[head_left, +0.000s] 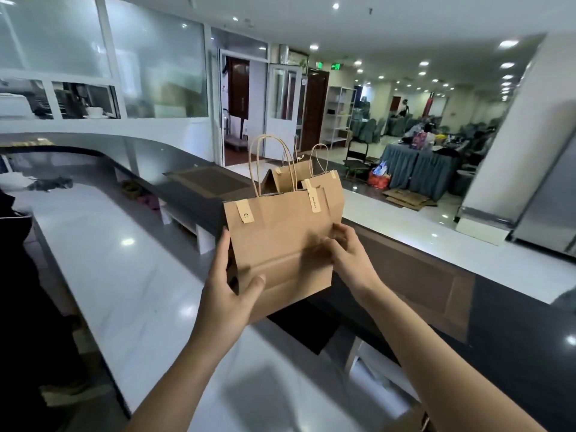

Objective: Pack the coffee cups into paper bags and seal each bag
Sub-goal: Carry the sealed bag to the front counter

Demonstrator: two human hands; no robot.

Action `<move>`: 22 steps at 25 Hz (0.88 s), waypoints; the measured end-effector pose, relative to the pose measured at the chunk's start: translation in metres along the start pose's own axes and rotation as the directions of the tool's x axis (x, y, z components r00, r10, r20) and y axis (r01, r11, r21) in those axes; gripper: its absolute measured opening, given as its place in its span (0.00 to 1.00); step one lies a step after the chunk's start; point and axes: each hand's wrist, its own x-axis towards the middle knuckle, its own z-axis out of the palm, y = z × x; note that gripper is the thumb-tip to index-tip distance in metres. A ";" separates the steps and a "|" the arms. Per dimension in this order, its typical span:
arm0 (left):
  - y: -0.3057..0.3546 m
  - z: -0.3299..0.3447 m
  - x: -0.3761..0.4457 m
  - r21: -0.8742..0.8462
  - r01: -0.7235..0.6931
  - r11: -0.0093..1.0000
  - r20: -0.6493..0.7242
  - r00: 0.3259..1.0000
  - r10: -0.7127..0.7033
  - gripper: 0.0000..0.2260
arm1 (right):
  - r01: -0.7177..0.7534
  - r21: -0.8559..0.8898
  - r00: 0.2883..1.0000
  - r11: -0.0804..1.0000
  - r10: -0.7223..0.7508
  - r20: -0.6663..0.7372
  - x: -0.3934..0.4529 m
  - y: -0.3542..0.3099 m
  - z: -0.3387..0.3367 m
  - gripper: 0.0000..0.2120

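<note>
While the left hand (223,294) gripped the flat brown paper bag (280,244), the right hand (346,254) pinched its right edge. Two more handled paper bags (324,185) stood just beyond on the dark worktop (420,275).

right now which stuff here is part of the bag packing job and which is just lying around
Job: held paper bag, left hand, right hand, two bags behind.
Lying about: flattened cardboard, dark rag, white shelf.
</note>
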 end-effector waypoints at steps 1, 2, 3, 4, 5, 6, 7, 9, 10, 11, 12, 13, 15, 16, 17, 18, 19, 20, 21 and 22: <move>-0.007 0.003 0.010 -0.007 0.009 1.000 0.012 1.000 -0.009 0.37 | -0.017 0.004 1.000 1.000 0.017 -0.022 0.010 0.002 -0.001 0.17; -0.014 0.008 0.019 -0.015 0.013 1.000 0.026 1.000 -0.013 0.36 | -0.027 -0.005 0.999 1.000 0.027 -0.046 0.019 0.004 -0.001 0.17; -0.020 0.013 0.028 -0.023 0.016 1.000 0.045 0.999 -0.015 0.35 | -0.036 -0.015 0.997 0.999 0.035 -0.070 0.029 0.006 -0.003 0.17; -0.026 0.019 0.035 -0.030 0.017 0.999 0.065 0.998 -0.015 0.34 | -0.045 -0.017 0.995 0.999 0.043 -0.093 0.038 0.008 -0.006 0.17; -0.030 0.025 0.041 -0.037 0.016 0.999 0.083 0.996 -0.012 0.34 | -0.054 -0.014 0.992 0.998 0.052 -0.114 0.045 0.009 -0.009 0.18; -0.034 0.031 0.048 -0.041 0.009 0.999 0.099 0.995 -0.005 0.34 | -0.062 -0.020 0.989 0.998 0.059 -0.136 0.053 0.011 -0.013 0.18; -0.038 0.038 0.054 -0.041 -0.002 0.999 0.113 0.994 0.007 0.34 | -0.067 -0.033 0.986 0.997 0.061 -0.154 0.061 0.014 -0.017 0.19; -0.044 0.052 0.065 -0.036 -0.026 0.999 0.139 0.990 0.031 0.34 | -0.080 -0.053 0.980 0.995 0.069 -0.185 0.076 0.019 -0.027 0.20; -0.047 0.060 0.070 -0.036 -0.037 0.999 0.153 0.987 0.042 0.34 | -0.096 -0.051 0.975 0.994 0.084 -0.204 0.083 0.023 -0.032 0.21; -0.049 0.068 0.074 -0.032 -0.047 0.998 0.169 0.984 0.051 0.34 | -0.114 -0.047 0.970 0.992 0.101 -0.220 0.090 0.026 -0.037 0.21; -0.052 0.076 0.078 -0.021 -0.055 0.998 0.188 0.981 0.058 0.35 | -0.132 -0.045 0.965 0.990 0.118 -0.235 0.097 0.030 -0.041 0.21; -0.055 0.085 0.083 -0.005 -0.060 0.998 0.209 0.976 0.060 0.35 | -0.147 -0.048 0.959 0.988 0.131 -0.250 0.105 0.035 -0.045 0.22; -0.061 0.098 0.090 0.015 -0.064 0.998 0.245 0.968 0.059 0.35 | -0.168 -0.042 0.949 0.985 0.150 -0.278 0.116 0.041 -0.051 0.22; -0.064 0.105 0.093 0.014 -0.063 0.998 0.265 0.963 0.057 0.35 | -0.181 -0.031 0.942 0.983 0.164 -0.293 0.122 0.045 -0.054 0.22; -0.068 0.111 0.096 0.014 -0.062 0.998 0.285 0.957 0.056 0.35 | -0.195 -0.025 0.936 0.981 0.178 -0.304 0.128 0.049 -0.057 0.22; -0.071 0.117 0.098 0.018 -0.063 0.998 0.303 0.951 0.054 0.35 | -0.211 -0.027 0.931 0.977 0.192 -0.310 0.133 0.054 -0.059 0.22; -0.075 0.122 0.101 0.024 -0.067 0.998 0.318 0.946 0.056 0.35 | -0.226 -0.038 0.928 0.973 0.203 -0.313 0.139 0.058 -0.061 0.22; -0.079 0.126 0.103 0.026 -0.069 0.997 0.331 0.942 0.057 0.35 | -0.238 -0.050 0.925 0.970 0.210 -0.316 0.143 0.062 -0.063 0.22; -0.082 0.130 0.105 0.027 -0.068 0.997 0.343 0.938 0.055 0.35 | -0.247 -0.060 0.922 0.967 0.216 -0.321 0.147 0.067 -0.065 0.23; -0.087 0.136 0.107 0.026 -0.066 0.997 0.355 0.933 0.053 0.36 | -0.257 -0.068 0.919 0.964 0.222 -0.327 0.152 0.071 -0.067 0.24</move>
